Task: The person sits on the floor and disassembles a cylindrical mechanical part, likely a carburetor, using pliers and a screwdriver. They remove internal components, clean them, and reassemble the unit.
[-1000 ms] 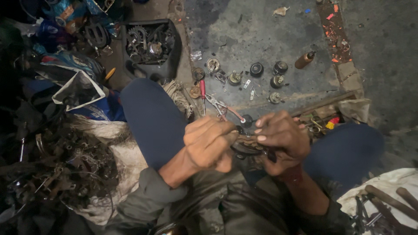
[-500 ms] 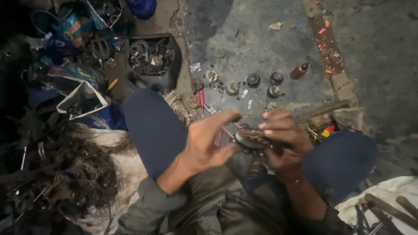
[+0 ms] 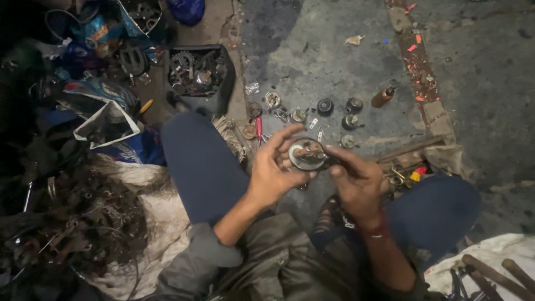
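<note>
Both hands meet over the lap of a person seated on the ground: the left hand (image 3: 276,170) cups a round metal part (image 3: 307,154) with its fingers spread around the rim, while the right hand (image 3: 356,181) pinches the part's right edge between thumb and fingertips. Half a second earlier the left hand was splayed open beside the part and a second ago it was closed over it, so the grip has just been reset, with the part turned face-up toward the camera; this reads as a pause to inspect or reposition the piece rather than to force it.

Just beyond the hands, on the grey concrete floor (image 3: 334,61), lie a scatter of small round parts (image 3: 325,106), and a small brown bottle (image 3: 383,97) sits further out to the right. A red-handled tool (image 3: 258,128) lies just beyond the left hand. A long metal bar (image 3: 409,149) rests on the ground immediately right of the right hand. Well out past the left hand stands a black tray of gears (image 3: 198,72), and far to the left of it a heap of rusty scrap (image 3: 72,223) spreads over a pale sack (image 3: 161,223). Dark blue trousers (image 3: 200,161) cover both knees on either side of the hands, and a red thread band (image 3: 374,229) circles the right wrist. Near the right elbow, several rods (image 3: 490,273) rest on white cloth.
</note>
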